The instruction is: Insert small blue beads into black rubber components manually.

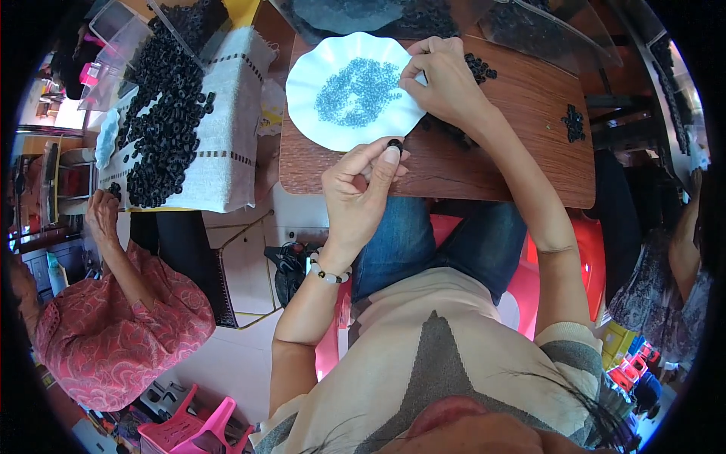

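Observation:
Between the thumb and fingers of my left hand [357, 189] is a small black ring-shaped part [395, 144], held just off the near rim of a white wavy-edged plate [304, 79]. Many tiny clear bluish pieces [355, 92] lie spread over the plate's middle. My right hand [446, 82] is over the plate's right rim, thumb and fingertips drawn together in a pinch. Whatever those fingertips may hold is too small to make out. Black parts [479, 69] lie on the brown wooden table [522, 151] beside that hand, with more partly hidden under its wrist.
Clear bins [556, 34] with black parts stand along the table's far edge. A small black cluster [573, 123] lies at the right. On the left, a cloth-covered table [231, 144] bears a large heap of black parts [162, 144], where another person's hand [102, 217] reaches in.

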Demonstrator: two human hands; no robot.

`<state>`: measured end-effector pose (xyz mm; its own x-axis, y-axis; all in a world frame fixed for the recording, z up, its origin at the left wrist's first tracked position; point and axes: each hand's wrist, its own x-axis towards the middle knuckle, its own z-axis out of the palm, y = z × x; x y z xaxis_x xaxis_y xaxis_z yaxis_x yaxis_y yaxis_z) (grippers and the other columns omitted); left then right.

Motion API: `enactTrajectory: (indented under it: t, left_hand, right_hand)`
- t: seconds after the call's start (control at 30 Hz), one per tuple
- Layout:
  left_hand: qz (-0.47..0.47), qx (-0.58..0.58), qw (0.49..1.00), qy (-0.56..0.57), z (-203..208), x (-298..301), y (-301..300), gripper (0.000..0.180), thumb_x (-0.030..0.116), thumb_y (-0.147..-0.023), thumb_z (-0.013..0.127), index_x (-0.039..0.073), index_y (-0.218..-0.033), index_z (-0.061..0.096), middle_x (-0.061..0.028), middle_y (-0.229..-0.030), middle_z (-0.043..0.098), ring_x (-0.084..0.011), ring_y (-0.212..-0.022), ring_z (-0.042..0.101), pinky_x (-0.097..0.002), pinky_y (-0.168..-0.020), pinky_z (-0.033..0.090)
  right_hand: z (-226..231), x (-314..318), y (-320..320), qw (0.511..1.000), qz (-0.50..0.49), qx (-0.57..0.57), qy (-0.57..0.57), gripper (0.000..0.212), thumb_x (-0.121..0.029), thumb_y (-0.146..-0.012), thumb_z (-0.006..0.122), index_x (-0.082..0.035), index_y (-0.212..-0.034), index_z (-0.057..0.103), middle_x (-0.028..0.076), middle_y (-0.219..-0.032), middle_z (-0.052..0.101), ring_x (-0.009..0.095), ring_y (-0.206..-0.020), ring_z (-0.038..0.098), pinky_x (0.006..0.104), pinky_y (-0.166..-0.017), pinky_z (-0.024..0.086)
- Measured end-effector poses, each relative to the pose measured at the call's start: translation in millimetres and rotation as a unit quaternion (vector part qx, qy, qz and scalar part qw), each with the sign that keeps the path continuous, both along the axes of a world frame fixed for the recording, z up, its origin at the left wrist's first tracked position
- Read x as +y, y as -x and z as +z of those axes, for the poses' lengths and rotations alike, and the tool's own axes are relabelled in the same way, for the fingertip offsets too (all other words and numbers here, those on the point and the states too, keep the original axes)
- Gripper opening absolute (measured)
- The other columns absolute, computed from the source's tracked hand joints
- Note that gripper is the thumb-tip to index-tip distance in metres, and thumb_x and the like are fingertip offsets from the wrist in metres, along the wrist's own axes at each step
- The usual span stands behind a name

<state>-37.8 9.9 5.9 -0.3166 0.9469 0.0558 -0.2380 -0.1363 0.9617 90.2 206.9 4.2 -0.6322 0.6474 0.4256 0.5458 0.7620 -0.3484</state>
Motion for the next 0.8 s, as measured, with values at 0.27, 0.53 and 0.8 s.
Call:
enactTrajectory:
  t: [0.27,0.53,0.8]
  left_hand:
    - [-0.004,0.005,1.0,0.007,-2.2,-0.4,-0.2,0.025,0.011,-0.101,0.069,-0.003,-0.121,0.072,-0.0108,-0.102,0.075,-0.0115,-0.083,0.07,-0.0242,-0.074,0.056]
    - [-0.002,0.017,1.0,0.008,0.3,-1.2,1.3,0.027,0.015,-0.102,0.068,-0.003,-0.122,0.072,-0.0112,-0.102,0.076,-0.0106,-0.083,0.068,-0.0243,-0.074,0.055]
    - [-0.003,0.021,1.0,0.012,-1.9,0.6,1.8,0.029,0.017,-0.103,0.067,-0.005,-0.121,0.072,-0.0124,-0.101,0.076,-0.0112,-0.084,0.068,-0.0251,-0.076,0.055]
  right_hand:
    - [-3.3,-1.7,6.1,0.999,0.005,0.003,-0.049,0.014,-0.009,-0.078,0.07,0.003,-0.079,0.076,0.024,-0.111,0.068,0.04,-0.109,0.053,0.0462,-0.098,0.044]
    - [4.2,1.7,-0.1,0.999,0.018,0.019,0.021,0.012,-0.012,-0.079,0.072,-0.002,-0.081,0.079,0.022,-0.116,0.068,0.039,-0.114,0.051,0.048,-0.102,0.04]
    - [-2.2,-0.3,6.1,0.998,0.016,0.011,-0.052,0.015,-0.013,-0.083,0.072,-0.008,-0.095,0.08,0.016,-0.121,0.067,0.037,-0.115,0.05,0.0468,-0.101,0.042]
